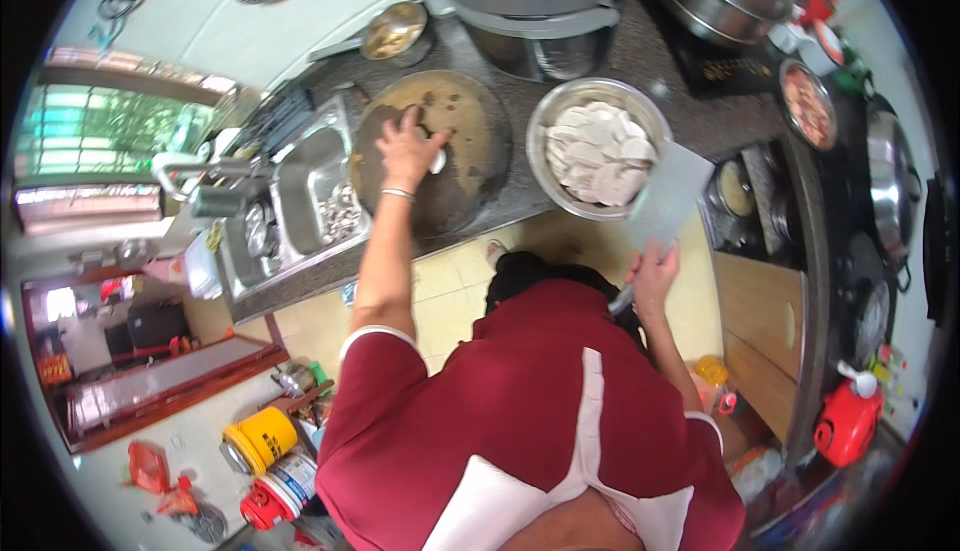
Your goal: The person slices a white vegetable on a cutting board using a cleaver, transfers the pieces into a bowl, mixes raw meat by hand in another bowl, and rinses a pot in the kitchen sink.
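My left hand [409, 147] is over a round wooden chopping board [469, 127], its fingers spread. A small white slice [437, 162] shows beside the thumb; whether the hand touches it I cannot tell. The board has dark wet patches. In my right hand [654, 275] is a cleaver [671, 189], gripped by its handle. The broad blade points away from me and overlaps the near right rim of a steel bowl [536, 165]. Pale, flat slices [600, 150] fill that bowl to the right of the board.
Left of the board is a steel sink [304, 176] with scraps in one basin. A large lidded pot [536, 3] stands behind the bowl. A small steel pan [395, 33] sits behind the board. On the right are a bowl of meat [808, 105] and a wok [892, 176].
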Available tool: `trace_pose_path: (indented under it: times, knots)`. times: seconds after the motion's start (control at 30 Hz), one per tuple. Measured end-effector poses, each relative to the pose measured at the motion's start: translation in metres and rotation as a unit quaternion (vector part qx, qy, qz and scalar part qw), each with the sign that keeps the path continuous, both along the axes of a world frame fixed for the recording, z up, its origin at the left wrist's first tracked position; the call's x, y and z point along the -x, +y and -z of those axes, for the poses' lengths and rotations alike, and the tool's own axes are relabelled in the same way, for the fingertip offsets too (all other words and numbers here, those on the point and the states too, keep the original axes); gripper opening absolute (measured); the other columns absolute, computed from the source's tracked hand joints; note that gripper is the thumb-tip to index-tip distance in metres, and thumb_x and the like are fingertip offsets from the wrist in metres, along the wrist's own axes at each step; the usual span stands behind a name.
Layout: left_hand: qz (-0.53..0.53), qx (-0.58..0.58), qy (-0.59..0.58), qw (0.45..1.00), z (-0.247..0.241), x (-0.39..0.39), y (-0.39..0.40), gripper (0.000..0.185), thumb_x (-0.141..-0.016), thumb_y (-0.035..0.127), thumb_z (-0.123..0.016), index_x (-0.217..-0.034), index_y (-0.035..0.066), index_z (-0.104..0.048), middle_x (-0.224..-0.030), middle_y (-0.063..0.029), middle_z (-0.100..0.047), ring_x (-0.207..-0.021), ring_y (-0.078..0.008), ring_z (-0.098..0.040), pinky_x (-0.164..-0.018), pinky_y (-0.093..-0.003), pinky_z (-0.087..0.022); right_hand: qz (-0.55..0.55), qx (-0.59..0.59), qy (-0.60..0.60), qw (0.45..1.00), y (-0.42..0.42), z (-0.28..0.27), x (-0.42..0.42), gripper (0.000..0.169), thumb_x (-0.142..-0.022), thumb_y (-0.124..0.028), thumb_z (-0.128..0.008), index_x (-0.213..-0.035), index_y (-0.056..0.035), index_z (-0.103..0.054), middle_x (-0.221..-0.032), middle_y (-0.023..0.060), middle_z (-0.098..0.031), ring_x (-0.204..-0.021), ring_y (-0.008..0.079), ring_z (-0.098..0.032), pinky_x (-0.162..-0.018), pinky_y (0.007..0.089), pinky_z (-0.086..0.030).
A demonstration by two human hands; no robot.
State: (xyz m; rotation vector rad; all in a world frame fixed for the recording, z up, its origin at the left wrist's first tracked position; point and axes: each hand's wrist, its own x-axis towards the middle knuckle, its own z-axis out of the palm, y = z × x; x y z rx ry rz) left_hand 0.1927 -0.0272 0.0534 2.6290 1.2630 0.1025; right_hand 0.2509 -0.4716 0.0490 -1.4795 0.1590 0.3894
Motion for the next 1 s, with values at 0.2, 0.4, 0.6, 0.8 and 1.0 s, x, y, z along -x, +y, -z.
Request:
trace_pose_path:
  times: [0.2, 0.4, 0.6, 0.8, 1.0]
  knots:
    - [0.064, 0.034, 0.001, 0.997, 0.031, 0.007, 0.024, 0.047, -0.075, 0.027, -0.076, -0.116, 0.01, -0.062, -0.116, -0.0249, -0.059, -0.118, -0.0405, -0.05, -0.102, -0.0509, -0.038, 0.012, -0.021, 0.003, 1.0, 0.006, -0.018, -0.003, 0.014, -0.102, -0.017, -0.048, -0.104, -0.0036, -0.044, -0.062, 0.0043, -0.049, -0.041, 0.0109, -0.045, -0.037, 0.0258, -0.038]
    - [0.044, -0.001, -0.102, 0.994, 0.028, 0.017, 0.003, 0.037, -0.075, 0.017, -0.072, -0.11, 0.009, -0.064, -0.11, -0.0214, -0.058, -0.112, -0.0414, -0.051, -0.101, -0.0493, -0.04, 0.061, -0.025, 0.004, 0.998, -0.002, -0.013, 0.001, 0.014, -0.102, -0.016, -0.048, -0.106, -0.0022, -0.045, -0.064, 0.0049, -0.05, -0.041, 0.011, -0.045, -0.037, 0.0254, -0.039]
    - [-0.075, 0.134, -0.299, 0.942, 0.048, 0.038, 0.028, 0.026, -0.074, 0.009, -0.075, -0.098, 0.002, -0.069, -0.091, -0.0132, -0.068, -0.084, -0.0248, -0.067, -0.076, -0.0383, -0.054, 0.074, -0.029, 0.006, 0.997, 0.003, -0.009, 0.007, 0.014, -0.102, -0.015, -0.047, -0.106, -0.002, -0.046, -0.064, 0.0049, -0.05, -0.041, 0.0108, -0.045, -0.037, 0.0251, -0.039]
    - [-0.048, 0.418, -0.451, 0.787, -0.01, -0.002, -0.032, 0.022, -0.088, -0.001, -0.066, -0.109, 0.004, -0.068, -0.097, -0.0054, -0.07, -0.083, -0.0134, -0.067, -0.072, -0.026, -0.055, 0.045, -0.022, 0.011, 0.999, 0.012, -0.015, 0.005, 0.014, -0.102, -0.017, -0.048, -0.105, -0.0032, -0.045, -0.063, 0.0043, -0.049, -0.041, 0.0108, -0.044, -0.037, 0.0254, -0.038]
    - [0.257, 0.437, -0.324, 0.799, -0.063, -0.08, -0.137, 0.042, -0.087, 0.005, -0.072, -0.127, 0.011, -0.063, -0.132, -0.0054, -0.056, -0.119, -0.0149, -0.054, -0.085, -0.0266, -0.054, 0.017, -0.036, -0.001, 0.999, 0.021, -0.014, 0.0, 0.015, -0.103, -0.019, -0.048, -0.103, -0.0045, -0.045, -0.061, 0.0038, -0.048, -0.04, 0.0111, -0.044, -0.037, 0.0256, -0.038]
